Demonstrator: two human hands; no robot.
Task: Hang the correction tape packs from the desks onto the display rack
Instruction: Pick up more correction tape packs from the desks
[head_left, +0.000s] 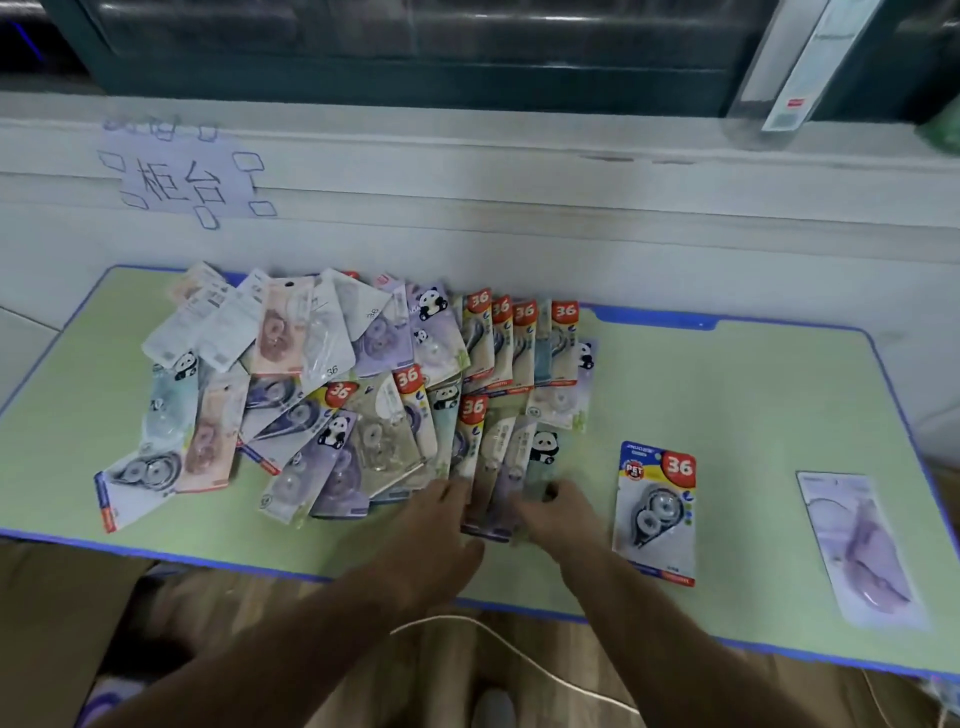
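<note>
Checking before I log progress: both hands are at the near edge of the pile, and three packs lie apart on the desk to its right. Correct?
Wrong on the count: only two packs lie apart to the right of the pile, a red-and-blue 36 pack and, farther right, a purple pack. The head view shows this. The left hand and right hand are at the pile's near edge.

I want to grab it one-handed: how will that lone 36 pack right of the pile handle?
The 36 pack looks like flat card with a clear blister, so probably light and fairly stiff. Lying flush on the desk, its edge may be hard to pinch. It likely won't roll.
</note>
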